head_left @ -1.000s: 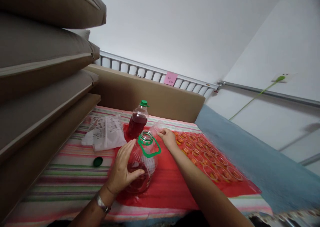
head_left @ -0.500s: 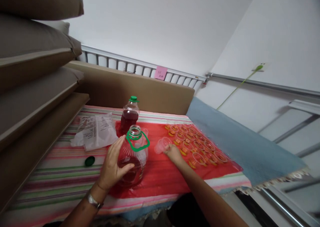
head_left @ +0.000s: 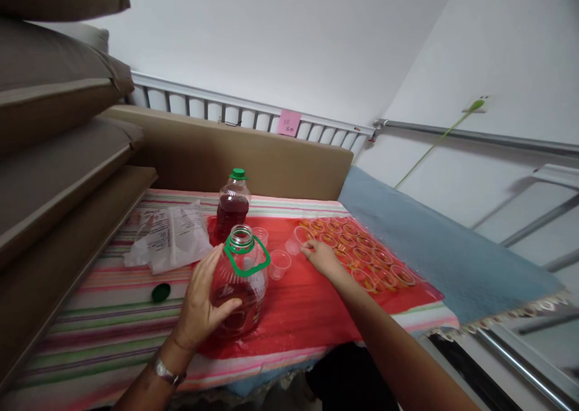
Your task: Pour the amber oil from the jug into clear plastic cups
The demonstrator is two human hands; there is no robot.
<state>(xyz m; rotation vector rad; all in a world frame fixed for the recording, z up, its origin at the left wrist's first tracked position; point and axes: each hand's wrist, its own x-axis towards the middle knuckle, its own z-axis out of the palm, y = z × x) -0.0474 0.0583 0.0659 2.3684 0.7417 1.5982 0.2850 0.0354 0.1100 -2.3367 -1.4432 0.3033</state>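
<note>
My left hand [head_left: 202, 305] is wrapped round the side of an open clear jug [head_left: 239, 287] with a green handle ring and red liquid in its lower part. It stands on a red plastic sheet [head_left: 307, 302]. My right hand [head_left: 320, 258] reaches out to the right of the jug, and its fingertips pinch a small clear plastic cup [head_left: 297, 240] at the near end of the cup rows. Another empty clear cup [head_left: 279, 264] stands upright between the jug and that hand. A third cup [head_left: 260, 236] stands behind the jug.
A capped bottle of red liquid [head_left: 232, 209] stands behind the jug. A loose green cap [head_left: 161, 292] and a printed plastic bag [head_left: 169, 240] lie on the striped cloth at left. Rows of several cups with orange contents [head_left: 362, 259] fill the right. Brown cushions [head_left: 58, 157] are stacked at left.
My right hand carried a clear cup from behind the jug toward me, then moved out to the cup rows. A cup now stands beside the jug. The view has swung right.
</note>
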